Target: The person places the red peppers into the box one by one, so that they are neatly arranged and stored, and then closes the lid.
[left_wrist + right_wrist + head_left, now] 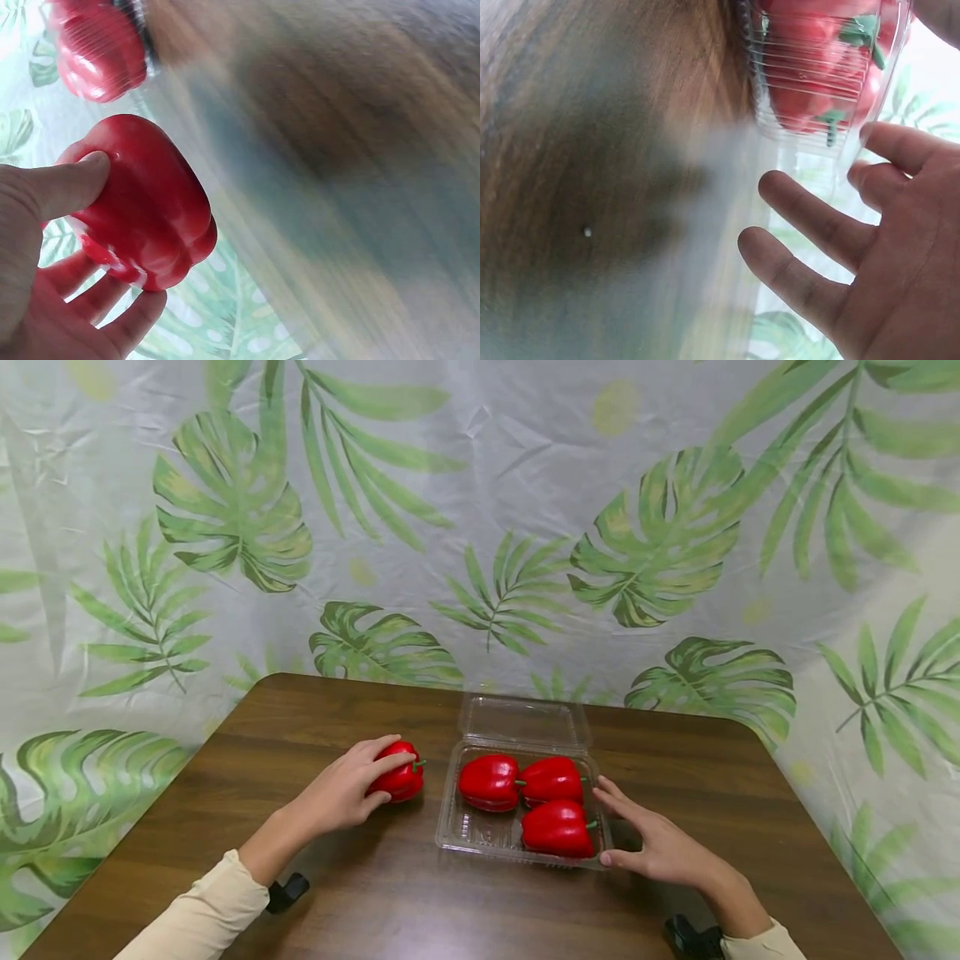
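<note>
My left hand [351,783] grips a red bell pepper [402,774] with a green stem, left of a clear plastic clamshell box [480,843]. In the left wrist view the thumb lies across this pepper [150,202] and the fingers curl beneath it. Inside the box's base sit three more red bell peppers: one at back left [487,782], one at back right [553,778], one at front right [558,828]. My right hand [660,843] touches the box's right side, its fingers spread and fairly straight. The front left part of the box holds no pepper.
The box's clear lid [525,722] is folded back towards the far edge of the brown wooden table [390,893]. Behind the table hangs a leaf-patterned cloth [480,510]. Black straps with cameras [288,892] are on both wrists.
</note>
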Demonstrator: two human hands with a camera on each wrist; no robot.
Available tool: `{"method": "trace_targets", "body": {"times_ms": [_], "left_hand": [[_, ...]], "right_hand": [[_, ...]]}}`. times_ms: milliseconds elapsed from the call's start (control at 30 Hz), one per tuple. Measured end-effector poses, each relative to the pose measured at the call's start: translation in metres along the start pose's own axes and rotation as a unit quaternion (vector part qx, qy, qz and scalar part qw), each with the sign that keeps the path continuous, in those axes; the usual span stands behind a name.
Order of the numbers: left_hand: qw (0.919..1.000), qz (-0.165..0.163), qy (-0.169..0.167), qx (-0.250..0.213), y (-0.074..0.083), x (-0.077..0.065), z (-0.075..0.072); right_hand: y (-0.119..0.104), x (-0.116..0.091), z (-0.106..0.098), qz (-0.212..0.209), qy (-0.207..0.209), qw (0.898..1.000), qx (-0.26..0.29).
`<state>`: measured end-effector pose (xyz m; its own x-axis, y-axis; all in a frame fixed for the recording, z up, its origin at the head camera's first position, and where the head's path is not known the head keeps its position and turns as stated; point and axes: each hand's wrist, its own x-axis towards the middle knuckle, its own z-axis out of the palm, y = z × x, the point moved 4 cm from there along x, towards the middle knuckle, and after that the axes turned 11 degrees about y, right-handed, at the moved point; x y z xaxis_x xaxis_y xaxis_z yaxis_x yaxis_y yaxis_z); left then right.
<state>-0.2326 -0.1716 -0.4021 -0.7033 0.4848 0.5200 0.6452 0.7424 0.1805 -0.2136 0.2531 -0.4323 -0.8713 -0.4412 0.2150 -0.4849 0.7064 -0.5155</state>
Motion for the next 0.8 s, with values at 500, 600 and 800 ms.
{"method": "trace_targets", "body": {"times_ms": [500, 600, 800], "left_hand": [[0.9970, 0.007, 0.034, -0.068, 0.025, 0.020, -0.021], [0.9964, 0.014, 0.031, -0.078, 0.034, 0.022, -0.023], [0.9960, 0.041, 0.018, -0.078, 0.055, 0.028, -0.022]], "right_hand": [[-0.001, 0.004, -0.004, -0.007, -0.009, 1.000, 0.013], [-0.001, 0.003, -0.003, -0.006, -0.018, 1.000, 0.016], [0.001, 0.002, -0.003, -0.002, -0.026, 1.000, 0.013]]}}
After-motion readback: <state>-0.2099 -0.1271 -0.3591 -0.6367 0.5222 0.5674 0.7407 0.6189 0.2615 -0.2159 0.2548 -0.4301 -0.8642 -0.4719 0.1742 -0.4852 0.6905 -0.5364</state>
